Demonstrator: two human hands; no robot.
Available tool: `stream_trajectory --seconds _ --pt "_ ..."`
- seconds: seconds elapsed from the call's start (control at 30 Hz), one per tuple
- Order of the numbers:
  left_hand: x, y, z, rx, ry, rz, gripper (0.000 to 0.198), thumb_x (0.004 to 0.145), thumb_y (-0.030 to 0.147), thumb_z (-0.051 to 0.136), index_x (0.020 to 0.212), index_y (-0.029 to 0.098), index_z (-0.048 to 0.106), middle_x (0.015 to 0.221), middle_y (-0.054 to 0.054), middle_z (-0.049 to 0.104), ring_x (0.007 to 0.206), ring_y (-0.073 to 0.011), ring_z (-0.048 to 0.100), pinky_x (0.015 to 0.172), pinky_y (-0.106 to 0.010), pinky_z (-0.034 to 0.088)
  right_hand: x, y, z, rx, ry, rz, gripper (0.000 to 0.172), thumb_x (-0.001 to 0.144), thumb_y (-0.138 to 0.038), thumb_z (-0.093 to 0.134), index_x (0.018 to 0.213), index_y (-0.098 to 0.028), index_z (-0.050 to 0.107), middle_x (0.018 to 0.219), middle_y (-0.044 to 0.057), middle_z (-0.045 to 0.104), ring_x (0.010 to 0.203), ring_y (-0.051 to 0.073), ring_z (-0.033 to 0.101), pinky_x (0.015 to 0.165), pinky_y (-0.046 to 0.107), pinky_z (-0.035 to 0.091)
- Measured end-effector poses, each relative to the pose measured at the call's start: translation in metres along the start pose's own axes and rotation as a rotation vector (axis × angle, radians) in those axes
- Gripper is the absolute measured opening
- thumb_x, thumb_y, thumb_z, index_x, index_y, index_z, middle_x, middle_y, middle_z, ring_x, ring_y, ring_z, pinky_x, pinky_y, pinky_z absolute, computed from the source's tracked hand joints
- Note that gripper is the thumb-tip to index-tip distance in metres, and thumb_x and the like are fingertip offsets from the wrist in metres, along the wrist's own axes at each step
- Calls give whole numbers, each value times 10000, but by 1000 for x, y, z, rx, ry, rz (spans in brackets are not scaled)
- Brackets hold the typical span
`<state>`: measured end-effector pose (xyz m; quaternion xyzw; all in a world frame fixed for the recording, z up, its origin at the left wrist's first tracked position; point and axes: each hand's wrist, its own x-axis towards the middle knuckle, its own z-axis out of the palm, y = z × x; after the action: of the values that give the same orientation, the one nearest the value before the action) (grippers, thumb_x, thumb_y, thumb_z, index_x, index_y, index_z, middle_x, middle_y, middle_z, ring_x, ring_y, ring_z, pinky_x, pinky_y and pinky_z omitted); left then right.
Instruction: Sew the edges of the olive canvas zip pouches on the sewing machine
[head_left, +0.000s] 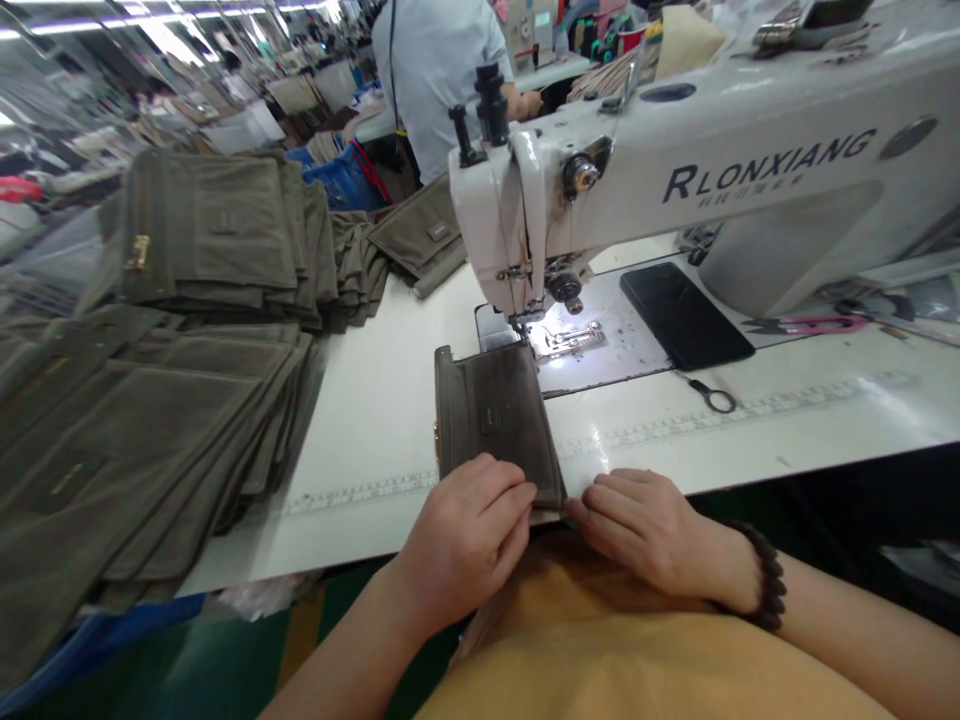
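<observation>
A dark olive fabric bag panel (499,410) with a small label and a gold zip pull lies flat on the white table, its far right corner under the needle area of the sewing machine (525,250). My left hand (472,525) grips the panel's near edge, fingers curled over it. At the near right corner, my right hand (645,530) pinches the edge between thumb and fingers. A dark beaded bracelet circles the right wrist. The undersides of the fingertips are hidden.
Stacks of similar olive panels (225,225) fill the table's left side. Another panel (424,235) lies behind the needle. To the right are a black phone (686,315), pink-handled snips (810,325) and a printed ruler strip (675,425). Beyond the machine a person in a light shirt (442,80) works.
</observation>
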<state>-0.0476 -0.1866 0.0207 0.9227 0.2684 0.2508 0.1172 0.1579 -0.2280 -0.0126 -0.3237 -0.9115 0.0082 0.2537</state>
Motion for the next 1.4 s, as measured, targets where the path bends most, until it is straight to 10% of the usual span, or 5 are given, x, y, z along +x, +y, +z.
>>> stream_trajectory --seconds 1.17,1.4 --pt "6 9 9 215 -5 221 112 818 125 489 796 79 588 725 -70 620 667 -181 562 578 -320 497 6 8 -13 -10 149 9 186 828 -84 453 995 -51 528 788 97 568 680 151 476 550 282 393" --pt "0 7 3 332 27 136 316 867 75 302 1069 33 541 1078 -150 605 1047 -238 538 842 -384 501 22 11 -27 25 126 -84 150 805 -47 451 915 -6 545 661 84 552 598 152 439 495 300 290"
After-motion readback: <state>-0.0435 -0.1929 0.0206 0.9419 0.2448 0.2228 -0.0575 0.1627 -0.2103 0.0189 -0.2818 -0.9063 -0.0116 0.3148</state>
